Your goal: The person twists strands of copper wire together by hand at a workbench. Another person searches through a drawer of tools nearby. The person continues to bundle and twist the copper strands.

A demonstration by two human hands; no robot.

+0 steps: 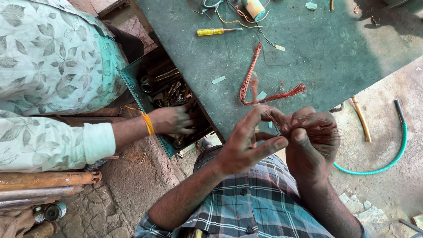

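Copper wire bundle (319,130), over workbench (308,57) edge: light, springy, fraying at ends; best gripped mid-bundle. Clenched in right hand (310,147), fingers pressed together. Strands pinched by left hand (246,145), thumb and forefinger closed, others spread.

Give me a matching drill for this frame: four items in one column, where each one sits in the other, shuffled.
Items:
1. yellow-handled screwdriver
2. copper wire bundle
3. green hose
4. looped copper wire

Places:
A. on the ground to the right of the table
B. pinched between the person's left hand and right hand
C. lying on the green table, near its middle
D. near the table's far edge, beside loose wires

Pairs: 1-D, 2-B, 3-A, 4-C
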